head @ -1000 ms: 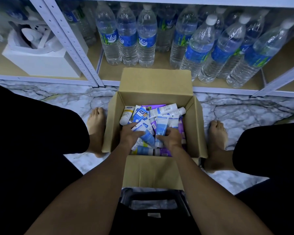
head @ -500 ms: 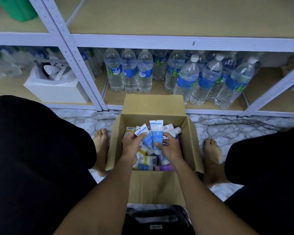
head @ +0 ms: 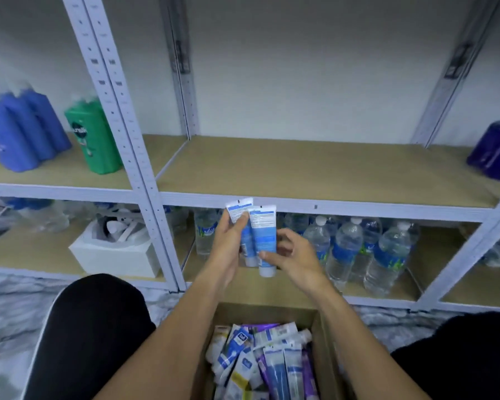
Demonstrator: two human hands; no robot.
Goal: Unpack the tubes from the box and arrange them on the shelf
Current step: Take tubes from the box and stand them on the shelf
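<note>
Left hand [head: 228, 241] grips one tube [head: 236, 210], right hand [head: 295, 255] pinches a second tube [head: 263, 229]; both are held upright, touching, before the shelf [head: 300, 168] edge. More tubes [head: 274, 368] fill the box [head: 272, 313] below. Water bottles [head: 344, 249] crowd the lower level behind. A post [head: 133, 168] rises at left, with blue bottles [head: 20, 131] and a green bottle [head: 96, 140] beyond it; purple bottles [head: 497, 151] stand right.
</note>
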